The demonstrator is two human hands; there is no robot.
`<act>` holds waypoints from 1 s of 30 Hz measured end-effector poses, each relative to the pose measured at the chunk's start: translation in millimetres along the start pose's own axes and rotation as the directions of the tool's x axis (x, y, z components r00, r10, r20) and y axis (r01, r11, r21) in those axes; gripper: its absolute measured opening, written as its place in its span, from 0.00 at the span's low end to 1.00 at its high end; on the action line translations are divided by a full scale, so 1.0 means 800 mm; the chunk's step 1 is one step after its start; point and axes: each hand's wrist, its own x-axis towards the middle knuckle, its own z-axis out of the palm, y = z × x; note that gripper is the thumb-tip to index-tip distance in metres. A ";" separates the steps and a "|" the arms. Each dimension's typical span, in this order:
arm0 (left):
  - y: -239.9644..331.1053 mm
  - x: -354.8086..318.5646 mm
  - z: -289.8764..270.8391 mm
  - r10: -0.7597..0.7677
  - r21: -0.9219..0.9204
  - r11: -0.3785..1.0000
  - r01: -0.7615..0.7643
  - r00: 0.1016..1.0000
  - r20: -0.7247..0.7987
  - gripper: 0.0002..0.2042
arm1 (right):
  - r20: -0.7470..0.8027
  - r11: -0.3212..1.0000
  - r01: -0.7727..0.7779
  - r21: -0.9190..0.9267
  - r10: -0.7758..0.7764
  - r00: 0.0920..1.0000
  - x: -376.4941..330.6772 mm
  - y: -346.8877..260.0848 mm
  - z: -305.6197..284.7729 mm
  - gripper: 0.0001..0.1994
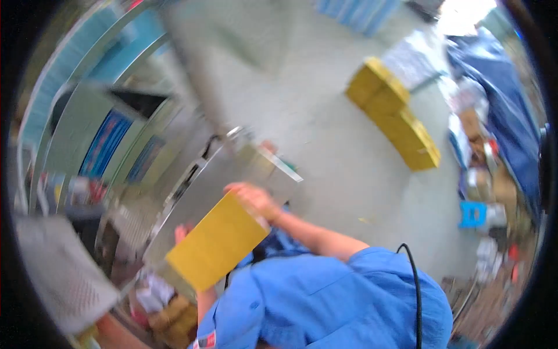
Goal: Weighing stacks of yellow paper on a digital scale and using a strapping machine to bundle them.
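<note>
A flat-sided yellow rectangular box [218, 241] is held tilted in front of my body, over the near part of a grey metal worktop [200, 203]. My right hand [253, 200] grips its far right end, fingers curled over the edge. My left hand [181, 232] is at its left side; only some fingertips show past the edge, and the box hides the rest. Whether the yellow thing is a closed box or a bundle, the blur does not tell.
Similar yellow boxes [395, 113] stand in a row on the grey floor at the far right. Beyond them, a blue tarp [494, 104] and a blue plastic stool [472, 214] line the right side. A machine with pale panels [93, 134] stands at left, above a grey perforated surface [64, 279].
</note>
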 end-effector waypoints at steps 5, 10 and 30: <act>-0.071 -0.070 0.021 0.003 -0.144 0.988 0.051 0.935 0.354 0.16 | -0.088 0.990 -0.142 0.027 0.144 0.986 -0.009 -0.031 -0.036 0.20; -0.102 -0.094 -0.012 -0.041 -0.129 0.982 0.136 0.828 0.559 0.17 | -0.229 0.989 -0.107 0.100 0.128 0.965 -0.058 -0.035 -0.100 0.21; 0.207 -0.207 0.753 -0.278 0.167 0.920 0.356 0.289 0.916 0.23 | -0.746 0.672 0.390 0.629 0.381 0.546 -0.355 -0.173 -0.603 0.15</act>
